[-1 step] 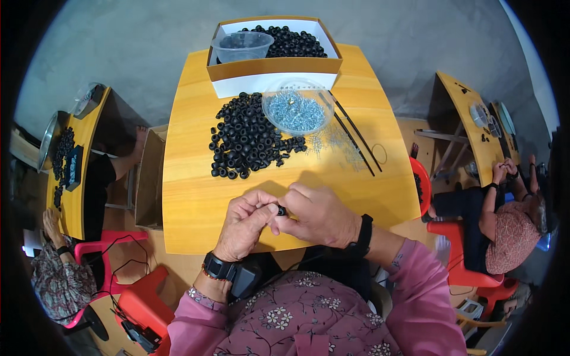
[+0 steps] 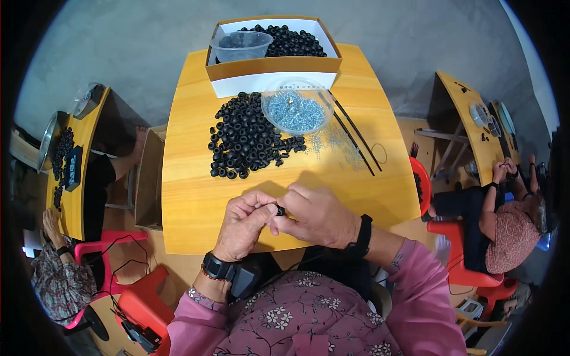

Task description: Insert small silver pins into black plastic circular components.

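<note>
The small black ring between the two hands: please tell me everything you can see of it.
The small black ring looks like rubber, round and matte, like those in the pile of black rings. The left hand and right hand pinch it between fingertips above the yellow wooden table, near its front edge. Fingers hide most of it.

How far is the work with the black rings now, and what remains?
Done: black rings fill the cardboard box, though finished or not I cannot tell. In hand: left hand and right hand pinch one black ring. Left: a loose ring pile and a bowl of screws.
</note>
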